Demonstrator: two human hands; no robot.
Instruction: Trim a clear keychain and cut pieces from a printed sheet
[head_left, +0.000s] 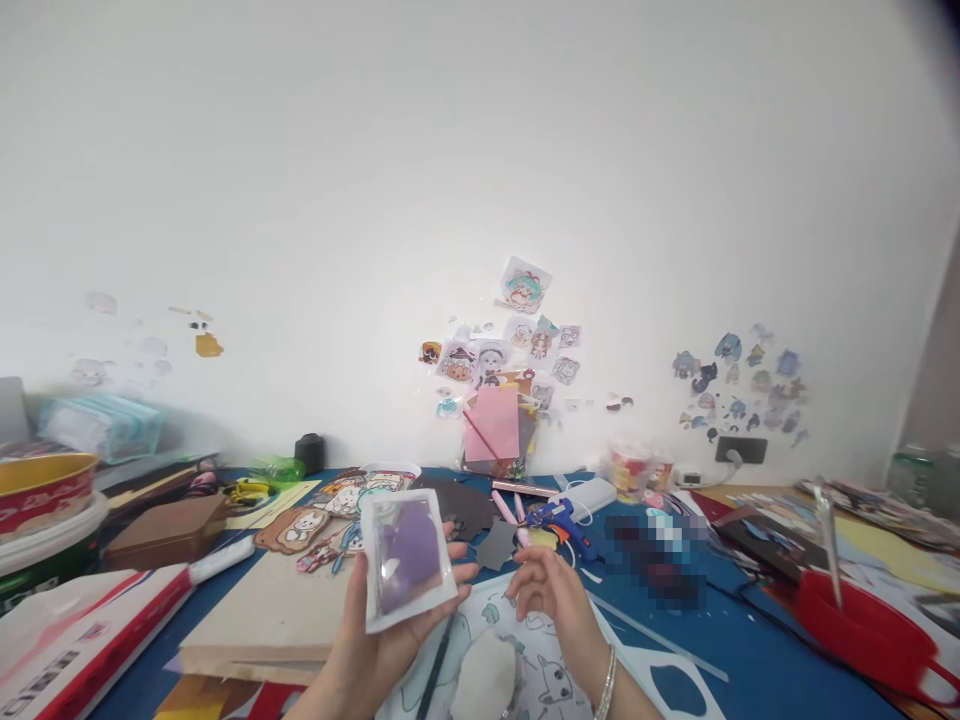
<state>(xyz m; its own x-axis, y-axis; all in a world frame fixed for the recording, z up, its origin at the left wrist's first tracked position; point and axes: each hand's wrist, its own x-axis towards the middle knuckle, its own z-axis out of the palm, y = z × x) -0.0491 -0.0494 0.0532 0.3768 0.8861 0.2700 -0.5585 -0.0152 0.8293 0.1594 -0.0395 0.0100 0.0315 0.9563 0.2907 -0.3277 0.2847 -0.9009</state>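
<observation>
My left hand point(401, 640) holds up a small flat packet with a white border and a clear front point(409, 555). Something purple shows through its window. To the right, my right hand point(553, 600) hovers with loosely bent fingers, apart from the packet, and no object shows in it. Below both hands lies a white sheet with line drawings point(551, 680). A whitish rounded lump point(486, 675) and a dark pencil-like stick point(435, 665) rest on that sheet.
A blue glue gun point(566, 525) lies behind my right hand. Decorated cutouts point(300, 527) and a beige board stack point(255, 620) sit on the left. A red pan-like container point(870, 620) stands at right, a red-white box point(97, 640) at far left. Stickers cover the wall.
</observation>
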